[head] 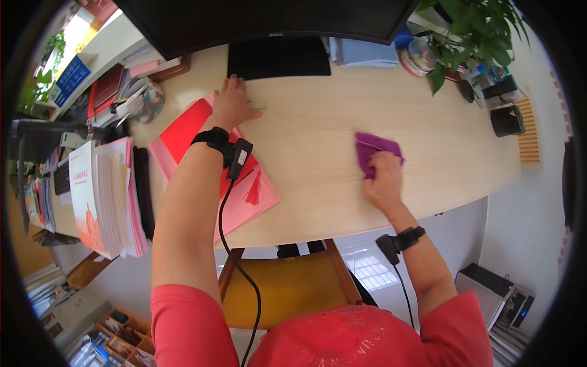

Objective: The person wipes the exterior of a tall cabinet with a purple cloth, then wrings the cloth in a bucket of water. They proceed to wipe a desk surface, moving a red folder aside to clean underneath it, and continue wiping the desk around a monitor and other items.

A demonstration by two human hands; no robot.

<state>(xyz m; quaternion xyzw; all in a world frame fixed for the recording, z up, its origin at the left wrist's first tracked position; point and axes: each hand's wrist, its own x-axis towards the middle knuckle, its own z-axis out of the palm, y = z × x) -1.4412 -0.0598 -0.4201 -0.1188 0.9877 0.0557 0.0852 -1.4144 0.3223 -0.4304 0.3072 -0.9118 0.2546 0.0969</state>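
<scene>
My right hand grips a purple cloth that lies bunched on the light wooden desktop, right of the middle. My left hand rests on the desk near the upper edge of a red folder, its fingertips close to a black mat or keyboard. Nothing shows in that hand, though its palm is hidden. Pink folders or sheets lie under the red one, with a red tassel on top. Both wrists carry black strapped devices with cables.
A monitor stands at the back, with a folded blue cloth beside it. Upright books and papers and a pen holder are at the left. A plant and a black cup stand at the right. A chair is below the front edge.
</scene>
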